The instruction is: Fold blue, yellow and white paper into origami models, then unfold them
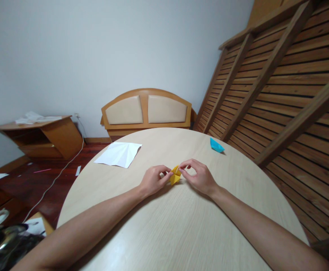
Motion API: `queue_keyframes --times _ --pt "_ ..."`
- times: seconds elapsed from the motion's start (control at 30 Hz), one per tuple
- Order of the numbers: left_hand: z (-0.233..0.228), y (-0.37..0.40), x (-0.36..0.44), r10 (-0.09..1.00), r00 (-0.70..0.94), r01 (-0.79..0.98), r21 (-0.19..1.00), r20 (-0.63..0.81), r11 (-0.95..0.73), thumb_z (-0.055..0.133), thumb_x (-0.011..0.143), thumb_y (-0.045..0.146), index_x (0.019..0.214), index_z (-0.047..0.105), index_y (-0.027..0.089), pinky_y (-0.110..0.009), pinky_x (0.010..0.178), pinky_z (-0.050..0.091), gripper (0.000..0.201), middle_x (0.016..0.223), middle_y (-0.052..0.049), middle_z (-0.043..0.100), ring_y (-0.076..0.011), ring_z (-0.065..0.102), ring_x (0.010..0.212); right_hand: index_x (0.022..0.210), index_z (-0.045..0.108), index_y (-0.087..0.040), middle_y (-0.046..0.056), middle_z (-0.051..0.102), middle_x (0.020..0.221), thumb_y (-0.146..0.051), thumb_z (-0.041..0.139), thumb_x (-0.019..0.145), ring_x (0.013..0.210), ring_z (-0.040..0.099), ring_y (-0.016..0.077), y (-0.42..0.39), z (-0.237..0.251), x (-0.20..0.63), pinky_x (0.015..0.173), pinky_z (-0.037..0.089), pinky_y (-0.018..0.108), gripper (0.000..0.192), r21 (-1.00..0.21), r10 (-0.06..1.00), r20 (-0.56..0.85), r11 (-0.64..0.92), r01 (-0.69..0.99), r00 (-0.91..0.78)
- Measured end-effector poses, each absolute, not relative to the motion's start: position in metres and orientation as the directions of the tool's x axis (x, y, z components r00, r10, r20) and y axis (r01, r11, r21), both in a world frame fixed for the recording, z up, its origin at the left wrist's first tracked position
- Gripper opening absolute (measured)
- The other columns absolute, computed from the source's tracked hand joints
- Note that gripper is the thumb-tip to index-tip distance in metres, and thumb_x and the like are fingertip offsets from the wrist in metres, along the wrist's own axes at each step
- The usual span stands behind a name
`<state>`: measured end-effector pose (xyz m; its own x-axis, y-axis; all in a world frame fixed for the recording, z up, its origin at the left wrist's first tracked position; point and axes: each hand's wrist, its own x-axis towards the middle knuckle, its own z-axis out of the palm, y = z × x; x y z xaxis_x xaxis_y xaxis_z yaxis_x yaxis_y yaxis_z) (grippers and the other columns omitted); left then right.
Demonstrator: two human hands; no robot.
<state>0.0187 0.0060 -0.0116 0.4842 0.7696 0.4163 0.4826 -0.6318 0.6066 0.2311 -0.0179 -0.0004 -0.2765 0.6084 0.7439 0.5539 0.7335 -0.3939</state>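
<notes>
Both forearms run up over the round surface (181, 233) to a small yellow folded paper (175, 175) near its middle. Left hand (152, 180) fingers pinch the paper's left side; right hand (198, 176) fingers pinch its top right corner. Paper sits low, apparently touching the surface. Risk: opposing pulls could tear a crease or pop a fold open; thin pinch may slip and skew the fold. White creased sheet (119, 154) lies far left of the yellow paper, blue paper boat (217, 145) beyond it to the right, both well apart.
</notes>
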Motion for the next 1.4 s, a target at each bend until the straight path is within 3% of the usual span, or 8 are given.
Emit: queue_keyframes --times 0.77,1.07,1.4 --pt "-0.0113 0.0058 0.0171 0.707 0.566 0.401 0.607 0.425 -0.686 0.052 0.096 0.034 0.097 0.075 0.016 -0.02 0.059 0.048 0.03 0.089 -0.006 0.077 -0.0136 0.065 0.068 0.102 0.072 -0.023 0.005 0.077 0.094 -0.016 0.067 0.09 0.083 0.07 0.0189 -0.0192 0.0013 0.227 0.076 0.056 0.035 0.015 -0.351 0.514 0.813 0.808 0.473 -0.275" --pt "-0.0129 0.007 0.0179 0.691 0.577 0.406 0.581 0.435 -0.705 0.053 0.097 0.034 0.095 0.075 0.017 -0.02 0.06 0.047 0.029 0.088 -0.006 0.076 -0.013 0.065 0.069 0.103 0.073 -0.024 0.005 0.077 0.091 -0.018 0.065 0.092 0.083 0.07 0.0196 -0.0176 0.0018 0.2283 0.075 0.056 0.036 0.015 -0.287 0.448 0.812 0.865 0.413 -0.374" --pt "-0.0117 0.0052 0.0188 0.697 0.57 0.43 0.565 0.436 -0.705 0.052 0.096 0.032 0.094 0.075 0.016 -0.019 0.058 0.045 0.028 0.085 -0.006 0.075 -0.013 0.064 0.067 0.096 0.07 -0.021 0.006 0.074 0.094 -0.019 0.064 0.092 0.089 0.067 0.0196 -0.0203 0.0026 0.2255 0.081 0.054 0.037 0.008 -0.302 0.49 0.765 0.846 0.439 -0.417"
